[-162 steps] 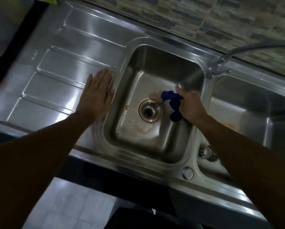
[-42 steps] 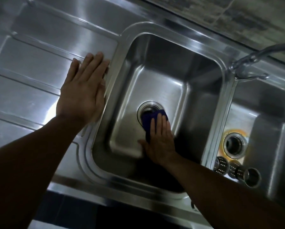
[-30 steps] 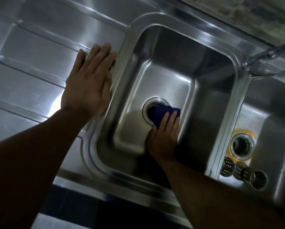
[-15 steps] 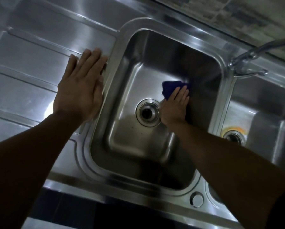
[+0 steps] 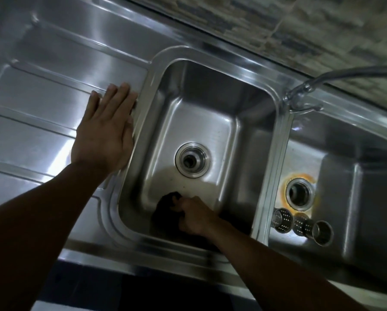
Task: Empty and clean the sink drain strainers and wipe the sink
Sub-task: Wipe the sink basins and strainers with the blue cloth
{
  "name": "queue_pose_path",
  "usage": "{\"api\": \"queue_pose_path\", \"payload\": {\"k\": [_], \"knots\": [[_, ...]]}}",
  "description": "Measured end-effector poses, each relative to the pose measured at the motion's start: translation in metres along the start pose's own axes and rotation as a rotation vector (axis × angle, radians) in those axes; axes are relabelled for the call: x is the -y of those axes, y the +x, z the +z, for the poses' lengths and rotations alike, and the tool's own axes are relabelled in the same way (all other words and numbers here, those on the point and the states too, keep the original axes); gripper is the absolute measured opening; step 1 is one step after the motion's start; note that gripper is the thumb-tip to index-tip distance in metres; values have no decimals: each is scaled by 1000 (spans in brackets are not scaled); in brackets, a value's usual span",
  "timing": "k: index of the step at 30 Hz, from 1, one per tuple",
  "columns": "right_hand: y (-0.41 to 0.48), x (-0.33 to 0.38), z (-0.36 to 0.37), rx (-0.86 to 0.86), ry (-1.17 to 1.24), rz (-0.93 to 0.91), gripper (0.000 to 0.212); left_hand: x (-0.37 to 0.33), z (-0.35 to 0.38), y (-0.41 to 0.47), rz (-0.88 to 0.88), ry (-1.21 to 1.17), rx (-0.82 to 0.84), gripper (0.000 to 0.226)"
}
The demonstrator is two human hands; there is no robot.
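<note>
My right hand (image 5: 195,217) grips a dark blue cloth (image 5: 166,208) against the near floor of the left steel basin (image 5: 212,131), in shadow. The basin's drain (image 5: 192,159) is open, with no strainer in it. My left hand (image 5: 105,132) lies flat on the drainboard (image 5: 42,104), its fingers at the basin's left rim. In the right basin (image 5: 345,176) the drain (image 5: 299,193) has an orange rust ring around it. Two perforated metal strainers (image 5: 282,219) (image 5: 314,228) lie on their sides just in front of that drain.
A curved tap (image 5: 304,90) rises behind the divider between the two basins, its spout running off to the right. A tiled wall (image 5: 277,23) runs along the back. The counter's front edge (image 5: 143,261) is near me, with dark floor below.
My right hand has carried the cloth from the far right of the basin floor, past the drain, to the near side. My left hand has stayed flat on the drainboard.
</note>
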State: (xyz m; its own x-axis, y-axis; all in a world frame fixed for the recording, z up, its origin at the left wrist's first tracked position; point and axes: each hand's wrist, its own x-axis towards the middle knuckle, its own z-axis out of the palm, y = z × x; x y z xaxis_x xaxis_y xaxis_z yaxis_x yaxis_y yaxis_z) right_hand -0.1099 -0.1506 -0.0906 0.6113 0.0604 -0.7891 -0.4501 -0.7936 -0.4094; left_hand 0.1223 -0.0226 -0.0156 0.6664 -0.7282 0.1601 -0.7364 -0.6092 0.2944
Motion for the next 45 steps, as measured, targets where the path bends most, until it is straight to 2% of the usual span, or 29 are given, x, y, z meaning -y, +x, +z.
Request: {"api": "queue_pose_path", "payload": {"k": [4, 6, 8, 11, 13, 17, 20, 24, 27, 30, 34, 37, 40, 42, 45], "knots": [[19, 22, -3, -109, 159, -175, 51, 0, 0, 0, -4, 6, 14, 54], [20, 15, -2, -125, 50, -289, 53, 0, 0, 1, -3, -2, 14, 54], [15, 3, 1, -94, -45, -322, 53, 0, -2, 0, -2, -11, 17, 54], [-2, -20, 3, -82, -219, -160, 43, -1, -4, -1, -10, -18, 33, 54], [-11, -34, -2, -170, -305, 27, 38, -3, -4, 0, -15, -27, 40, 54], [11, -53, -51, -480, -145, 410, 37, -2, -5, -1, -22, -24, 55, 54], [44, -59, -97, -571, -82, 483, 50, -2, -6, 0, -33, -32, 78, 55], [77, -41, -114, -538, -99, 375, 73, -2, -6, 0, -36, -33, 102, 55], [86, -17, -100, -506, -274, 139, 68, -2, -7, -1, -22, -24, 104, 55], [84, 0, -64, -366, -405, -68, 66, -5, -8, -2, -11, -11, 80, 55], [53, -4, -25, -169, -534, -123, 63, -7, -6, -4, -15, 4, 37, 52], [11, -22, -11, -78, -429, -90, 66, -16, -6, -5, -63, 30, 71, 51], [-32, -32, -12, -53, -249, -20, 55, -35, -13, 10, -230, -20, 202, 56], [-57, -30, -26, -87, -114, 5, 58, -51, -25, 17, -332, -39, 299, 56], [-89, -20, -55, -222, 88, -57, 69, -86, -36, 2, -332, -19, 329, 54]]}}
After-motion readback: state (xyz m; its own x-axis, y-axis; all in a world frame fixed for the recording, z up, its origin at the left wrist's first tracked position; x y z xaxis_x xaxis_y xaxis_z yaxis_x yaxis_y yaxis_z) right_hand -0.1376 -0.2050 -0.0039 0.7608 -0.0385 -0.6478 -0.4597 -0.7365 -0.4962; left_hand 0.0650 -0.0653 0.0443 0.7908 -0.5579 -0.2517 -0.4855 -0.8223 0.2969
